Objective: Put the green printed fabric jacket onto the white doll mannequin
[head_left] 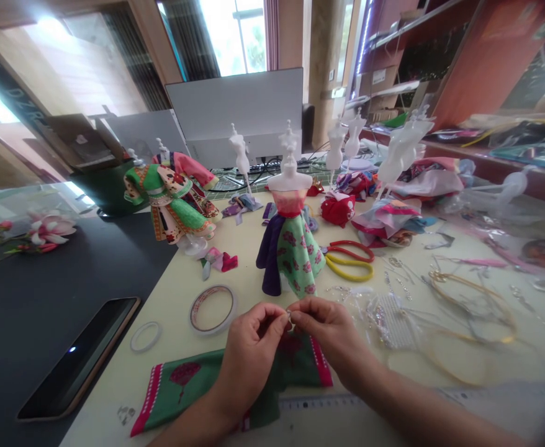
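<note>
A small pale piece (290, 320), too tiny to make out, sits between the fingertips of the left hand (252, 341) and the right hand (324, 326), both closed in a pinch on it, toward the near edge of the cream worktop (174, 292). Below them lies green cloth (202, 375) with pink borders, and by it a ruler (319, 402). Just beyond the hands stands a dress form in a purple and floral skirt (298, 251). Scissors (359, 279) lie to its right; a tape roll (234, 318) and a thin white ring (133, 343) lie toward the worktop's left edge, past which a phone (81, 357) rests on a dark surface (35, 310).
</note>
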`<action>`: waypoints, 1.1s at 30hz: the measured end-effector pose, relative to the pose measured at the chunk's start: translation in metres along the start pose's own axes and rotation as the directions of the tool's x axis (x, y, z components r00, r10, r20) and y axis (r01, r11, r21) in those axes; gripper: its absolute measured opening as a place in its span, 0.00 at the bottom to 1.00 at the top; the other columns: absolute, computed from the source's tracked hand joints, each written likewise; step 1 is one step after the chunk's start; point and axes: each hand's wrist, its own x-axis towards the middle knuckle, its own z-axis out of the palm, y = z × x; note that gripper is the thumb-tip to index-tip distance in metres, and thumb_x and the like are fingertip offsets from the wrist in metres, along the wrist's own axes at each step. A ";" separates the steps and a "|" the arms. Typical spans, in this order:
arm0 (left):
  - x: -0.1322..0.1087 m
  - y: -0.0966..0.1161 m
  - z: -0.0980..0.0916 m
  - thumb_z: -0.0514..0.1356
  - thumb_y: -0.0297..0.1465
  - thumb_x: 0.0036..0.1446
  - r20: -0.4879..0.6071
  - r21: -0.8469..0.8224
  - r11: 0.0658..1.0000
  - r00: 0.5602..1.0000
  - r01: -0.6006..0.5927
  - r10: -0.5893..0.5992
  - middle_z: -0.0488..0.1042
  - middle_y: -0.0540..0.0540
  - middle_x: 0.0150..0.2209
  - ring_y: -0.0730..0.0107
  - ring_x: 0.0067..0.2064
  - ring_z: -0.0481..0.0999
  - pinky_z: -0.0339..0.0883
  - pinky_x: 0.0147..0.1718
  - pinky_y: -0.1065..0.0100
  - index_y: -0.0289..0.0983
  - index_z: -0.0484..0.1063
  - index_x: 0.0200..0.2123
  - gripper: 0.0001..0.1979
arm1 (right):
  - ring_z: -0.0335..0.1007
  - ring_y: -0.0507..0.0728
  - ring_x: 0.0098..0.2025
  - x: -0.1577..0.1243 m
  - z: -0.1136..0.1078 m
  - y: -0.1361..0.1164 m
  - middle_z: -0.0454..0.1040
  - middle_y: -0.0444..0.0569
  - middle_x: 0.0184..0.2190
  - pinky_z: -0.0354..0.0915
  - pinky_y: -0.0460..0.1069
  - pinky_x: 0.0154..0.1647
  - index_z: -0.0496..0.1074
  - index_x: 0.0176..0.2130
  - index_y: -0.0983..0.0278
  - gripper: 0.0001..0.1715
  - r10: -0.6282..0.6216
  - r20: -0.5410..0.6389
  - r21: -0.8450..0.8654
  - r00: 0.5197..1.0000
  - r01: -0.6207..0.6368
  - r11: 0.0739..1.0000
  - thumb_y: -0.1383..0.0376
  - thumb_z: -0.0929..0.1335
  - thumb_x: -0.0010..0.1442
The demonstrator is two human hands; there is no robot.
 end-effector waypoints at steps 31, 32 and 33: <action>0.000 0.002 0.000 0.57 0.33 0.54 -0.037 0.120 0.993 0.999 0.017 -0.012 0.74 0.49 0.25 0.71 0.28 0.72 0.66 0.27 0.73 0.35 0.71 0.27 0.08 | 0.68 0.52 0.28 -0.001 0.001 0.001 0.74 0.44 0.23 0.64 0.46 0.28 0.74 0.28 0.64 0.06 -0.037 -0.001 -0.098 0.999 0.037 0.995 0.64 0.68 0.51; 0.000 0.002 0.000 0.57 0.33 0.54 -0.036 0.127 0.992 0.999 0.015 -0.010 0.74 0.49 0.25 0.71 0.28 0.71 0.65 0.27 0.73 0.36 0.71 0.27 0.08 | 0.68 0.52 0.28 -0.001 0.001 0.000 0.74 0.44 0.23 0.64 0.46 0.28 0.74 0.28 0.65 0.06 -0.040 0.001 -0.106 0.999 0.040 0.994 0.64 0.68 0.51; 0.000 0.002 0.001 0.57 0.33 0.54 -0.037 0.133 0.991 0.999 0.012 -0.007 0.74 0.49 0.25 0.71 0.28 0.71 0.65 0.27 0.73 0.36 0.71 0.27 0.08 | 0.68 0.52 0.27 -0.001 0.001 0.000 0.74 0.45 0.23 0.64 0.46 0.28 0.74 0.28 0.65 0.06 -0.045 0.004 -0.115 0.999 0.045 0.992 0.64 0.68 0.51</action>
